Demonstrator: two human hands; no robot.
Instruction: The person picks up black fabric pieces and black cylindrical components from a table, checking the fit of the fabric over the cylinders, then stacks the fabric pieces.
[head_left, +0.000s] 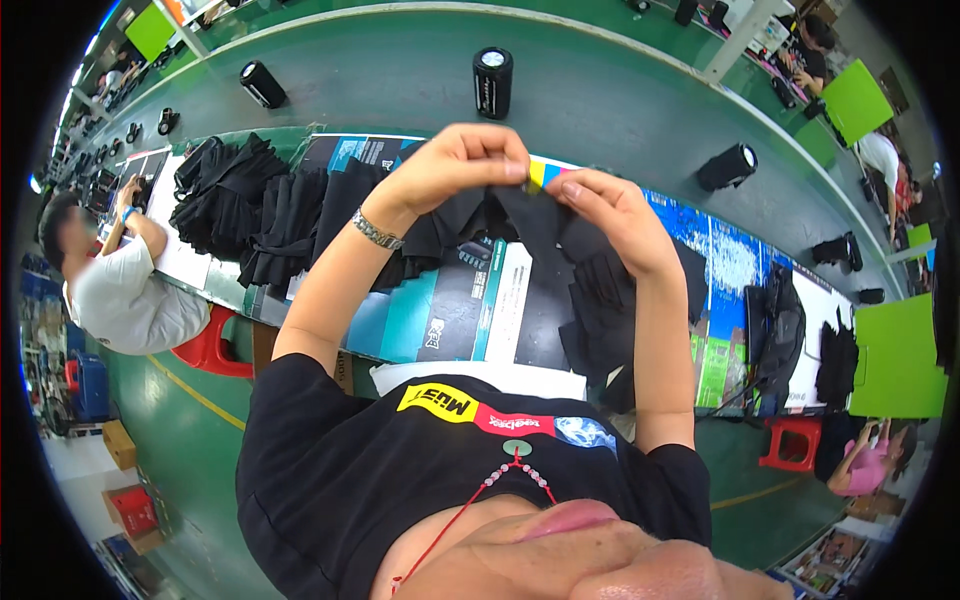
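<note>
My left hand (468, 160), with a metal watch on its wrist, is closed in a pinch over the table's far edge. My right hand (618, 212) pinches close beside it, thumb against forefinger. A black cloth piece (532, 222) runs down from the fingertips of both hands. Exactly where the fingers grip it is too small to make out. Left of my left forearm lies a row of folded black cloth pieces (285, 215). More black cloth (600, 295) is heaped beneath my right hand.
Black cylindrical speakers (492, 85) stand spaced along the green conveyor (400, 85) beyond the table. Printed boards (455, 315) cover the tabletop. A co-worker in white (135, 295) sits at the left near a red stool (215, 345). A black bag-like bundle (778, 325) lies at the right.
</note>
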